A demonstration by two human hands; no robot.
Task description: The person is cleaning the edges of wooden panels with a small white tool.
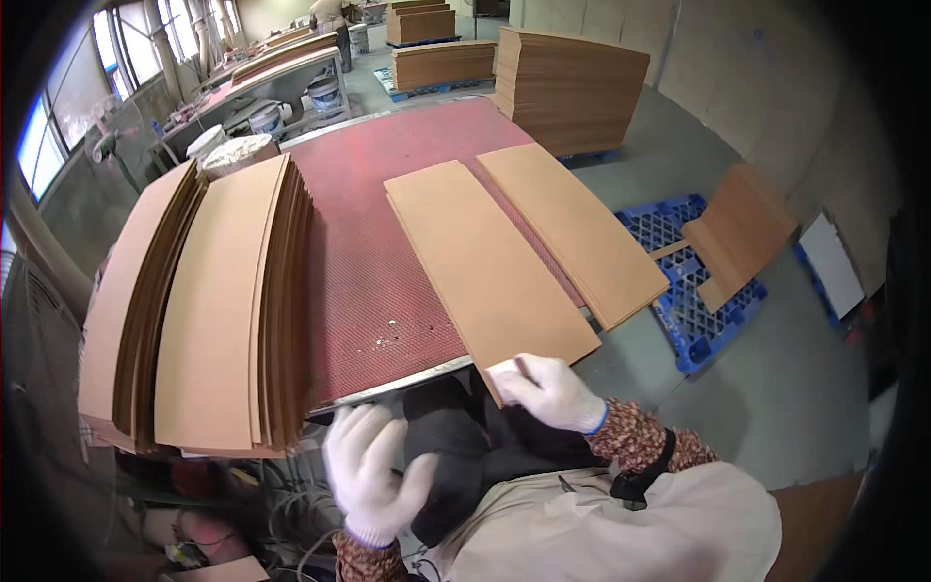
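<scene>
Two stacks of long tan boards lie side by side on the red-topped table, the middle stack (pixel 485 252) and the right stack (pixel 567 228). My right hand (pixel 553 393), in a white glove, is closed at the near end of the middle stack. A bit of brown shows between its thumb and fingers; whether that is a small piece or the board's edge I cannot make out. My left hand (pixel 373 475), also gloved in white, hangs off the table's front edge, fingers apart and holding nothing. It is nearest to the tall left-hand stack of boards (pixel 218 310).
Another tall stack (pixel 136 301) stands at the far left of the red table (pixel 388 136). White-crusted buckets (pixel 238 153) sit behind it. On the right, a blue pallet (pixel 713 325) bears loose brown boards. Large board piles (pixel 567 92) stand beyond; a person (pixel 332 19) is far back.
</scene>
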